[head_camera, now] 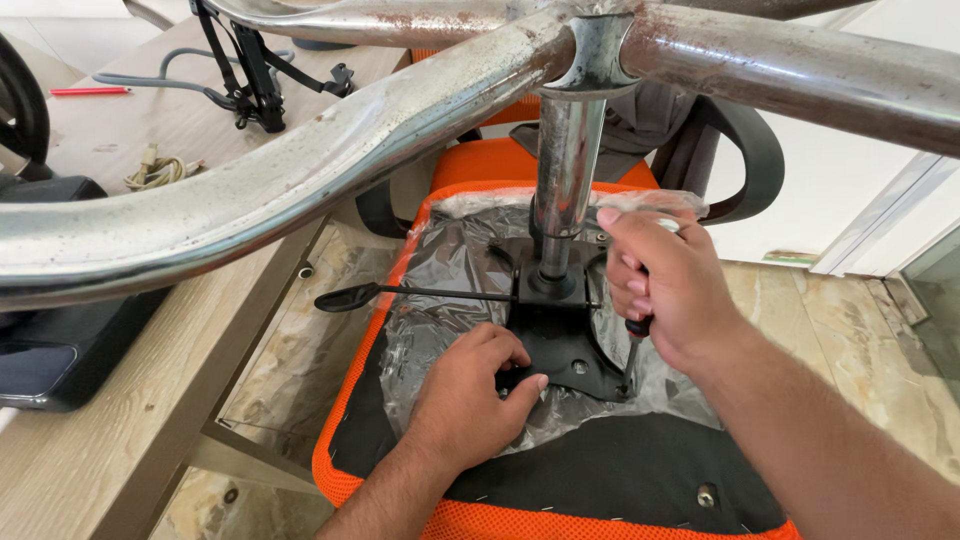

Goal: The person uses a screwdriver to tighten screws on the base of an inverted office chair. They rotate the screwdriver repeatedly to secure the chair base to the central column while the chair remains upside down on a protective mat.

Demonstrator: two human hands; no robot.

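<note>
My right hand (668,285) is closed in a fist around a screwdriver (633,345). Only a bit of the dark handle and the thin shaft show below my fingers; the tip goes down at the right edge of the black metal plate (560,345), and I cannot make out what it meets there. My left hand (470,400) lies on the near edge of that plate, fingers curled and pressed together, thumb tip on the metal. Whatever is under my fingertips is hidden by the hand itself.

The plate sits in the middle of the upturned chair seat (600,480), which is black underneath with an orange mesh rim. Crinkled clear plastic (440,290) lies around the plate and partly under it, so the plate's far corners are hard to see. A small screw head (706,494) shows in the seat, nearer to me than the plate.

From the plate's centre a shiny steel column (563,170) rises to the rusty chair legs (300,170), which spread across the top of the view and run out of the picture. A thin black lever (400,293) sticks out left of the plate.

Further left of the plate is a wooden table (110,440) with a coiled cord (155,172), a red pen (90,91) and a dark bag (60,340), cut off by the edge.
</note>
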